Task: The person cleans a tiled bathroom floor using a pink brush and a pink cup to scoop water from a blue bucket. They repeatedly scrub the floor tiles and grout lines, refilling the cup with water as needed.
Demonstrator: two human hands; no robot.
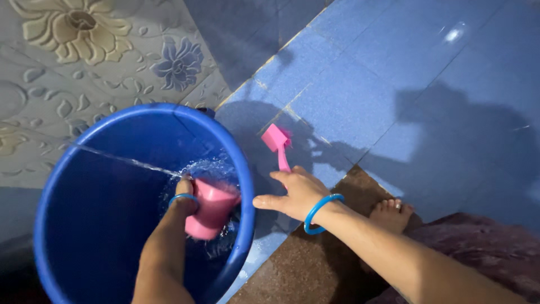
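Note:
My left hand (181, 194) reaches down into a large blue bucket (67, 163) and grips a pink mug (212, 207) that sits in the splashing water. A thin stream of water (129, 161) runs into the bucket from the left. My right hand (295, 194), with a blue bangle at the wrist, holds the handle of a pink brush (278, 143) just right of the bucket's rim; the brush head points up over the blue floor tiles. The left wrist wears a blue bangle too.
A floral patterned wall tile (84, 50) stands behind the bucket. Blue floor tiles (394, 73) spread to the right, wet and shiny. A brown stone step (315, 264) lies at the bottom, with my bare foot (391, 213) on it.

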